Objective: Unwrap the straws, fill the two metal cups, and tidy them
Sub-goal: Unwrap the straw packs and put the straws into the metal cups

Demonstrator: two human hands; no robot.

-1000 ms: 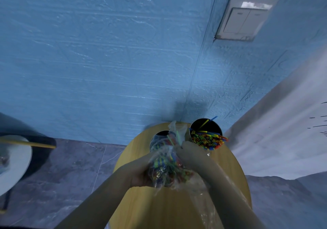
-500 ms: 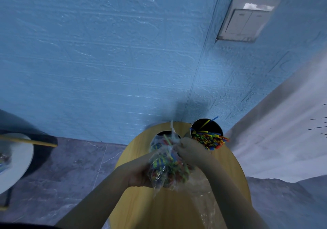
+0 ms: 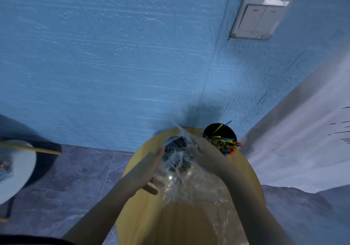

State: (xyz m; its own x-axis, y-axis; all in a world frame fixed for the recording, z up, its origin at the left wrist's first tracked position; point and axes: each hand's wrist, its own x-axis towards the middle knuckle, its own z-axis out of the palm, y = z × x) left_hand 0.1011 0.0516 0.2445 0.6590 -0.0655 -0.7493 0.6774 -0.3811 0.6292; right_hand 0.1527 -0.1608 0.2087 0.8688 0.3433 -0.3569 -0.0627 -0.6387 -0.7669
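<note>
Over the left cup (image 3: pixel 171 144), the left hand (image 3: pixel 149 169) has opened flat while the right hand (image 3: pixel 203 155) grips the wrapper (image 3: pixel 189 186).

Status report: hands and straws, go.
Left hand flat against clear plastic wrapper, right hand pinching its top. Wrapper over left metal cup; right metal cup holds coloured straws. Nothing blocking.

left grip (image 3: pixel 149 171) flat against plastic wrapper (image 3: pixel 180 171) | right grip (image 3: pixel 201 154) pinches it | metal cup (image 3: pixel 220 132) holds coloured straws (image 3: pixel 224 147) | wooden table (image 3: pixel 145 218)

Right cup (image 3: pixel 230 133): upright, coloured straws (image 3: pixel 223 147) bunched inside (near rim).
Left cup (image 3: pixel 172 144): blurred behind crumpled wrapper (image 3: pixel 191 188).
</note>
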